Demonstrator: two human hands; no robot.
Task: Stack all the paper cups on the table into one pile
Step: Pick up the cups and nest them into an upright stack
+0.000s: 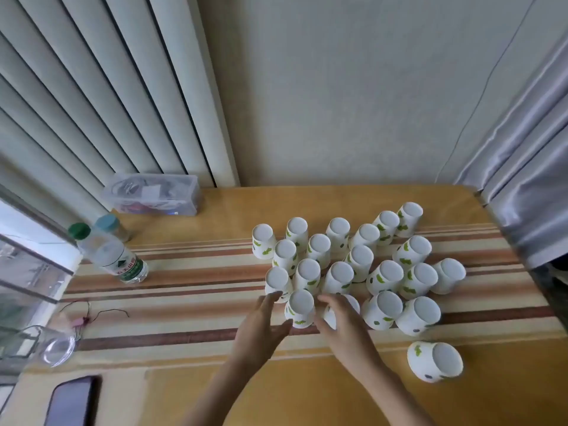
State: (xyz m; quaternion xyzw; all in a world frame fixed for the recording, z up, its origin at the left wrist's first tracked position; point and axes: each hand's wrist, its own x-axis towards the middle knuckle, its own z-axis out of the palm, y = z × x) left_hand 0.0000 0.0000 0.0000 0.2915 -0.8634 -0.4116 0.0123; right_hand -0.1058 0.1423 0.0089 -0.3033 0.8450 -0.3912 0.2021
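On the worktop (215,379):
Cups: upside down paper cups (359,256) clustered, none stacked.
Grips: our left hand (261,324) and right hand (341,327) spread, flanking the nearest cup (300,309).
Risk: a wide reach could topple neighbours (they crowd close).

Upturned paper cups (353,265) crowd the right half of the table (196,395), one (435,361) apart near the right edge. Both hands flank the nearest cup (300,309), left hand (261,324) and right hand (341,327) spread beside it. A bottle (112,253) stands by the left edge.
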